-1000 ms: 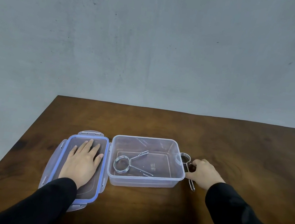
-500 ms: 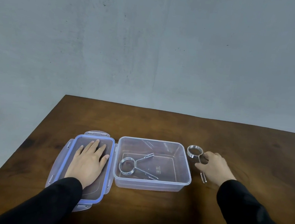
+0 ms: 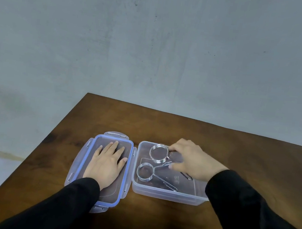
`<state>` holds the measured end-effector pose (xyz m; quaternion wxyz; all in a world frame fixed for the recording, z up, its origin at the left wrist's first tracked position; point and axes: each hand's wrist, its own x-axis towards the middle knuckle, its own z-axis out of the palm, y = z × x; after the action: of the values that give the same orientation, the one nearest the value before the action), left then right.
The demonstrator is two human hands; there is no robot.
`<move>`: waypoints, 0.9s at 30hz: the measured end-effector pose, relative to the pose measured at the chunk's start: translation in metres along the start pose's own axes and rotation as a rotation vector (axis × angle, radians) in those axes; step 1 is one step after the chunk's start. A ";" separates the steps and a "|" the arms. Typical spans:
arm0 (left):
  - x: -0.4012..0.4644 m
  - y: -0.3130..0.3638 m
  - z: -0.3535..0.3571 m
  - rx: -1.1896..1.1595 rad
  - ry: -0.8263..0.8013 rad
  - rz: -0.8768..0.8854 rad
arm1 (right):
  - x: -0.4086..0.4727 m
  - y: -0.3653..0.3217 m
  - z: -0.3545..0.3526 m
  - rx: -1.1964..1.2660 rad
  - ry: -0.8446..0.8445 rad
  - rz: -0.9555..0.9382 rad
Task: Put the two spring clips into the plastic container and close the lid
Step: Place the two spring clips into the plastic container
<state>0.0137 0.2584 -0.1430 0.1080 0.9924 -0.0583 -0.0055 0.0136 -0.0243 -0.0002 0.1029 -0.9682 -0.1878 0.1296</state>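
A clear plastic container [image 3: 165,195] stands open on the brown table. One metal spring clip [image 3: 146,171] lies on its floor, coil to the left. My right hand [image 3: 193,159] is over the container and holds the second spring clip [image 3: 159,154] by its handles, coil hanging above the far part of the box. The blue-rimmed lid [image 3: 82,165] lies flat to the left of the container. My left hand [image 3: 107,163] rests palm down on the lid with fingers spread.
The wooden table [image 3: 236,154] reaches back to a grey wall [image 3: 154,48]. Its left edge runs diagonally close to the lid. Bare tabletop lies to the right of and behind the container.
My right hand has lifted the second spring clip from the table at the container's right side and carried it leftward over the open container. The left hand stays on the lid.
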 end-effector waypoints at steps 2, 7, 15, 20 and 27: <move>0.000 -0.001 0.001 0.001 0.007 0.002 | 0.008 -0.006 0.018 -0.031 -0.047 -0.014; 0.001 0.000 0.001 -0.011 0.006 0.005 | 0.017 -0.011 0.042 -0.013 -0.091 -0.028; 0.000 0.000 -0.001 0.007 0.011 0.001 | 0.027 -0.016 0.055 -0.004 -0.129 -0.015; 0.001 0.000 0.001 0.011 0.017 0.000 | 0.027 -0.012 0.063 0.018 -0.126 -0.010; 0.001 -0.001 0.002 0.011 0.013 -0.004 | 0.026 -0.013 0.065 0.004 -0.105 -0.006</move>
<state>0.0145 0.2589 -0.1450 0.1031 0.9931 -0.0555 0.0008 0.0137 0.0075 -0.0637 0.0955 -0.9592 -0.1957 0.1803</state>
